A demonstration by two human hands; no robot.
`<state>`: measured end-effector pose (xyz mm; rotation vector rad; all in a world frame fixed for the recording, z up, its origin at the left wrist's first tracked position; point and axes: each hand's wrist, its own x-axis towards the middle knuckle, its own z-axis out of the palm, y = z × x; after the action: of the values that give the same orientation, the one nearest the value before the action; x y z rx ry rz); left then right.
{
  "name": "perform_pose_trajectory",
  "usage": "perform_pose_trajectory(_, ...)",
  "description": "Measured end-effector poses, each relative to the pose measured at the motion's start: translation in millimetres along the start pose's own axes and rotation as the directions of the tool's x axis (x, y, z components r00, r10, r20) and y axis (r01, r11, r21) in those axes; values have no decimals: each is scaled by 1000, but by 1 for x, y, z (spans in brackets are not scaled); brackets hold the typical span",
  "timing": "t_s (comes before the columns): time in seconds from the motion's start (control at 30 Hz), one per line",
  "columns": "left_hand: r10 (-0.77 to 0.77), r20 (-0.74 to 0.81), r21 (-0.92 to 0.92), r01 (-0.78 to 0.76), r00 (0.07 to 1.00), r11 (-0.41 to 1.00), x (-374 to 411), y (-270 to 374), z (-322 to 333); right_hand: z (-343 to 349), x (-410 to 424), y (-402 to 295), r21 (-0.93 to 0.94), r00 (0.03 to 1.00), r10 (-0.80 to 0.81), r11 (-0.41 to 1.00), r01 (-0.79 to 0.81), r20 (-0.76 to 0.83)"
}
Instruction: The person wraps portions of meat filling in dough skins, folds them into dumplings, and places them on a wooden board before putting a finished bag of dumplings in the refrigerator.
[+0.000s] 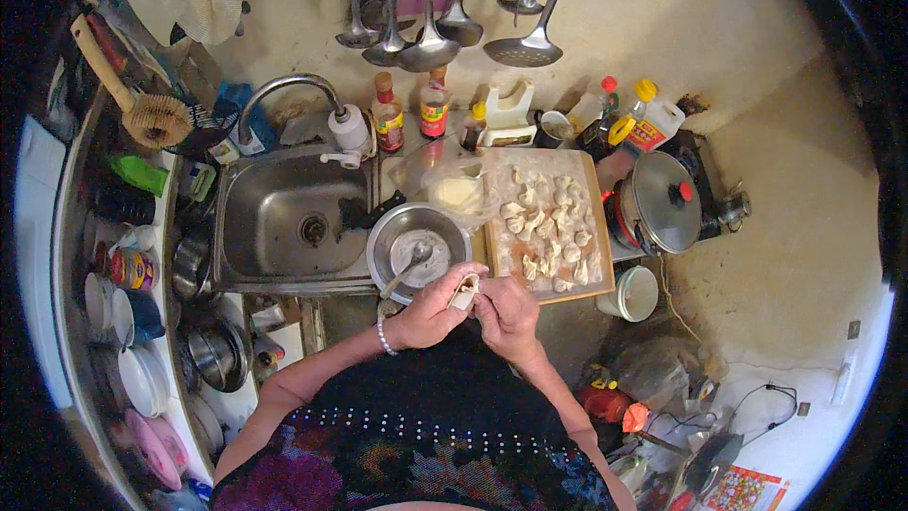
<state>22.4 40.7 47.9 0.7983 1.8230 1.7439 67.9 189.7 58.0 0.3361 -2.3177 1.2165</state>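
Note:
My left hand [434,309] holds a partly folded dumpling wrapper [465,292] with a little dark filling showing in it. The fingertips of my right hand [508,316] pinch the wrapper's right edge. Just beyond my left hand stands a steel bowl [378,255], a metal spoon [411,266] resting in it. Several folded dumplings [545,227] lie on a floured wooden board [604,255] to the right. Behind the bowl, a clear plastic bag [457,191] holds pale wrappers or dough; which of these cannot be told.
A steel sink [234,227] with a curved faucet [291,78] is at left. A lidded pot [667,202] stands on the stove at right. Sauce bottles [387,117] line the wall, below hanging ladles [428,53]. A white bucket [636,294] is below the pot.

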Motion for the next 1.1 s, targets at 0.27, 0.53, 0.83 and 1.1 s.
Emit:
perform_pose_trajectory(0.27,69,-207,-124,-96,976,988,-4,-15,13,17,-6,-11,-14,978,195,981,-196,-70)
perform_pose_trajectory(0.53,188,-136,186,-161,973,969,-6,-22,7,3,14,-5,-170,952,-144,966,195,270)
perform_pose_trajectory(0.83,0,-1,-74,0,1000,997,-6,-16,-6,8,16,-4,-63,993,-35,997,42,109)
perform_pose_trajectory(1.1,110,-92,208,-89,990,974,-6,-31,1,18,6,0,-110,968,-109,985,137,227)
